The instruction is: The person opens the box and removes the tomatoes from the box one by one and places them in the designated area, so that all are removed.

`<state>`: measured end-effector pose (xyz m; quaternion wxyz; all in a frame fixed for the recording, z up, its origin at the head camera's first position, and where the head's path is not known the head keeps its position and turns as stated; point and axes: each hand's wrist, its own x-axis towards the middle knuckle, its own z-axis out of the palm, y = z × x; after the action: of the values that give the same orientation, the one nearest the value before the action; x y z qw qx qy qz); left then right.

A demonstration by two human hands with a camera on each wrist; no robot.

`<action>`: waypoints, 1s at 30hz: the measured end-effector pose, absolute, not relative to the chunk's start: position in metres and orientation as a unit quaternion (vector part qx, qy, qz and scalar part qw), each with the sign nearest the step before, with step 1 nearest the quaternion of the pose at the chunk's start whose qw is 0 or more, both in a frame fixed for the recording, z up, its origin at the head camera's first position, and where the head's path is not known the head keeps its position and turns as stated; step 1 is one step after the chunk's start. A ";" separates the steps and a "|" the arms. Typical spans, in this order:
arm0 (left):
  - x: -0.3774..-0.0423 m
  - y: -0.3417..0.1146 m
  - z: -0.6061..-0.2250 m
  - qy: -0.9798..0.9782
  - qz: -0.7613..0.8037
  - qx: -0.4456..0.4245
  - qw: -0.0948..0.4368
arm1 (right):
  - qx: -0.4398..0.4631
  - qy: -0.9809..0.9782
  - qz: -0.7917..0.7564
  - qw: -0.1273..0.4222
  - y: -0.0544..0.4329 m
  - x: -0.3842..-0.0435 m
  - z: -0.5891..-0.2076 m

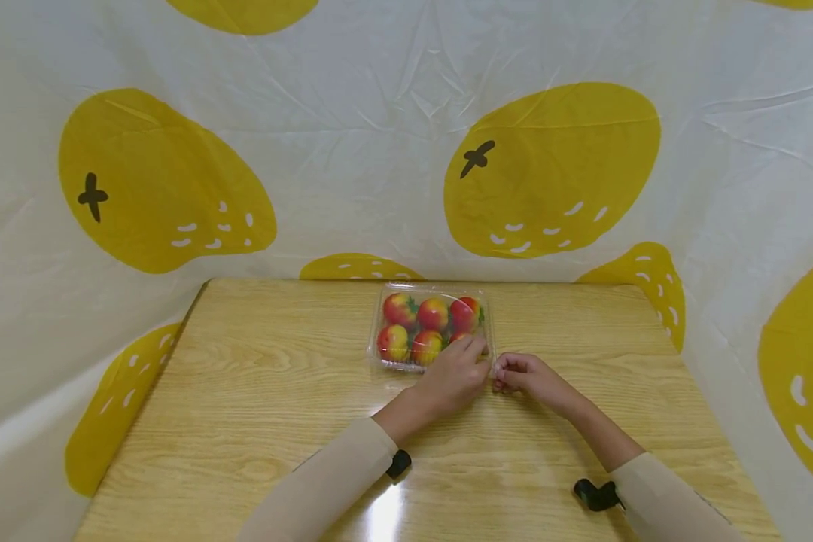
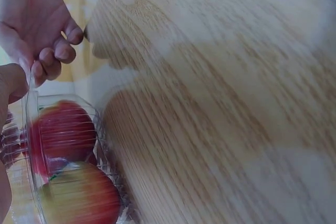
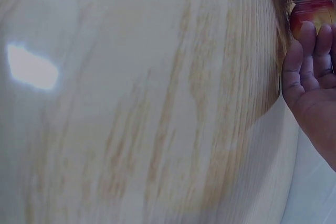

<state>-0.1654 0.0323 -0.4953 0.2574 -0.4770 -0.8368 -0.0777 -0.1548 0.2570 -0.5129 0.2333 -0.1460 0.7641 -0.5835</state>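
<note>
A clear plastic box [image 1: 374, 354] with a see-through lid sits at the far middle of the table, holding several red and yellow fruits [image 1: 433, 313] with bits of green leaf. My left hand [image 1: 455, 376] reaches over its front right part and grips the rim near the corner, covering some fruit. At that same corner my right hand [image 1: 525, 374] pinches the box's edge between thumb and curled fingers. In the left wrist view the left thumb [image 2: 14, 82] and right hand [image 2: 42, 30] meet at the rim. The right wrist view shows the right fingers [image 3: 310, 64] beside the box.
The wood-grain table [image 1: 257, 399] runs back to a white cloth [image 1: 352, 173] printed with large yellow fruit, which also hangs at both sides. Black devices [image 1: 596, 494] are at both wrists, by the light sleeves.
</note>
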 end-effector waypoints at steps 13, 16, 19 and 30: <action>-0.166 0.037 -0.499 -0.824 -0.053 -0.471 0.311 | -0.146 0.761 -0.602 0.193 0.254 -0.154 -0.516; -0.166 0.039 -0.499 -0.819 -0.029 -0.474 0.323 | -0.150 0.759 -0.606 0.185 0.253 -0.154 -0.518; -0.166 0.040 -0.501 -0.815 -0.017 -0.473 0.334 | -0.155 0.757 -0.609 0.179 0.253 -0.153 -0.521; -0.166 0.039 -0.502 -0.817 -0.024 -0.465 0.341 | -0.154 0.760 -0.607 0.174 0.248 -0.152 -0.523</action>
<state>-0.1660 0.0387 -0.5021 0.3413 -0.4645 -0.8168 -0.0237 -0.1523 0.2484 -0.5230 0.1739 -0.1542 0.7601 -0.6068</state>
